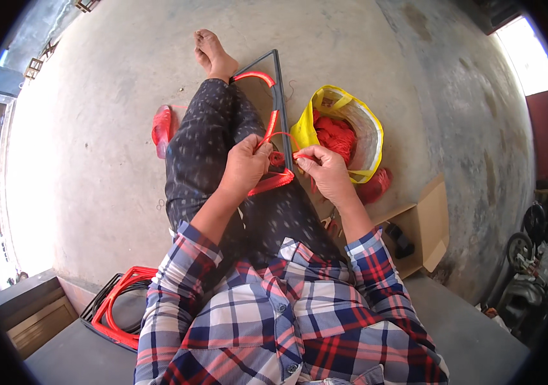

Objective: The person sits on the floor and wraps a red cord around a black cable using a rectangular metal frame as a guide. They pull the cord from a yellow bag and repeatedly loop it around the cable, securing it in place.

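A thin black frame (279,99) rests over my legs, with sections of it covered in red wrapping (270,183). My left hand (245,167) is closed in a pinch at the frame's inner red-wrapped bar, gripping red cord (280,133). From there the cord loops over the black side bar to my right hand (328,173). Thumb and forefinger of that hand pinch the cord just right of the bar. Under the frame, between my hands, part of a red roll (277,158) shows. The left fingertips partly hide the cord.
A yellow bag (303,133) holding a red cord bundle (335,136) stands right of the frame. Red sandals (162,128) lie on the floor. An open cardboard box (433,224) sits by my right arm. Black and red frames (104,321) lie at lower left; a motorbike (523,289) stands far right.
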`<state>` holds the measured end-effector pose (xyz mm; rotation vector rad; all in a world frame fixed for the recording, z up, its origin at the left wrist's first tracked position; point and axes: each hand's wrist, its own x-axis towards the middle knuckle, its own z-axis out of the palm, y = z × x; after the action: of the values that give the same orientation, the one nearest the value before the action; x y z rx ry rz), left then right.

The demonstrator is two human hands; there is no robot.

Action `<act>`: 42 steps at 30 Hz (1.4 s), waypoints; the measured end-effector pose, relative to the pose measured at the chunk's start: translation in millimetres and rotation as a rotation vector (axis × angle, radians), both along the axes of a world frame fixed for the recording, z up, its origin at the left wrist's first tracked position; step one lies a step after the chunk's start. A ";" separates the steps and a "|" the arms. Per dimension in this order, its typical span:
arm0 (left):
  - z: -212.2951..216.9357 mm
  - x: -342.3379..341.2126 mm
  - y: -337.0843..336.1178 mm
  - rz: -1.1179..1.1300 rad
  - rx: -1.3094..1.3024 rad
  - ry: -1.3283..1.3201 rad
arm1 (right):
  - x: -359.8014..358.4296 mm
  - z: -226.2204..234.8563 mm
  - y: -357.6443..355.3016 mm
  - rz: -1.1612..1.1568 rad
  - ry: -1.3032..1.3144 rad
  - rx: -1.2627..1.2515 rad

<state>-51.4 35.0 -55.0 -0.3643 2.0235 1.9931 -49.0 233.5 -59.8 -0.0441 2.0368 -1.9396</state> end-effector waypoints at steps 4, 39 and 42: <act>-5.3 3.0 3.1 -0.141 -0.205 0.002 | 3.7 -10.5 -6.1 0.050 -0.075 -0.105; -1.5 42.2 7.8 -0.231 -0.442 0.365 | 16.4 -17.1 7.8 0.032 -0.351 -0.222; -3.3 40.6 10.1 -0.200 -0.351 0.266 | 15.0 5.4 36.7 -0.122 -0.311 -0.450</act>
<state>-10.7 45.1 -58.3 0.0409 2.4701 1.6377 -34.1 270.2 -54.4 0.2655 1.4117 -2.2776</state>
